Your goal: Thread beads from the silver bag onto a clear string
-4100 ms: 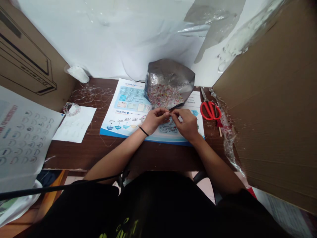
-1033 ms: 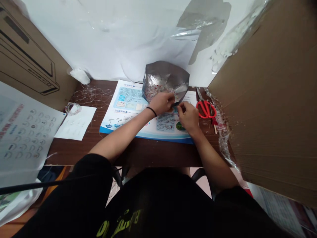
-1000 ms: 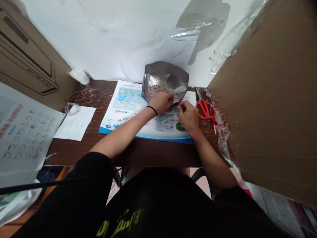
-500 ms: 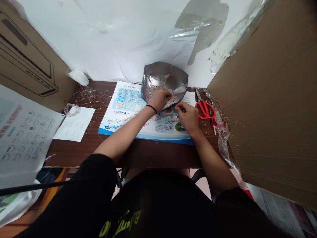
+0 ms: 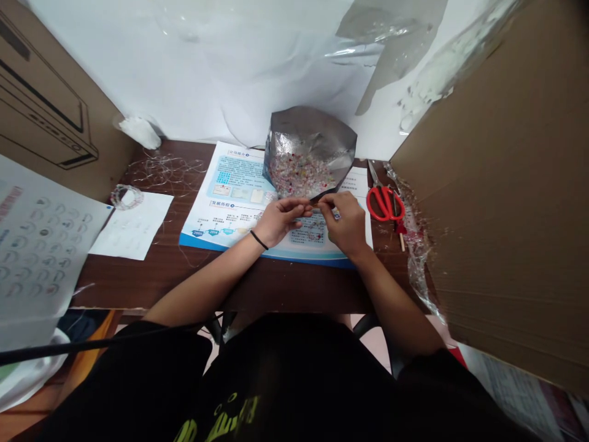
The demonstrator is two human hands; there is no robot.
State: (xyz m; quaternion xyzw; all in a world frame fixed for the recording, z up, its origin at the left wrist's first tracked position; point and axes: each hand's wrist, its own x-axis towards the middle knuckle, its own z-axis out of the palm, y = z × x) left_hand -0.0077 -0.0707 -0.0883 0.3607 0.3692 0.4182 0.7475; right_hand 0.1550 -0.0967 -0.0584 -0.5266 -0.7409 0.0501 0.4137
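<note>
My left hand [image 5: 278,220] and my right hand [image 5: 344,223] meet fingertip to fingertip over a blue and white printed sheet [image 5: 239,195] on a dark wooden desk [image 5: 294,282]. Both hands are pinched; the left pinches something tiny, too small to name, and the right pinches what looks like a thin clear thread. Just behind them an open silver foil bag [image 5: 309,153] lies on its side, full of small pink, white and red beads [image 5: 300,174]. A black band circles my left wrist.
Red-handled scissors [image 5: 385,202] lie right of the sheet, beside crumpled clear film [image 5: 416,239]. A beaded bracelet [image 5: 121,196] and a white paper [image 5: 131,223] sit at the left, near loose clear thread [image 5: 170,169]. Cardboard walls [image 5: 506,202] close in both sides.
My left hand has come out of the foil bag and back toward me. It now meets my right hand over the printed sheet. The right hand has hardly moved.
</note>
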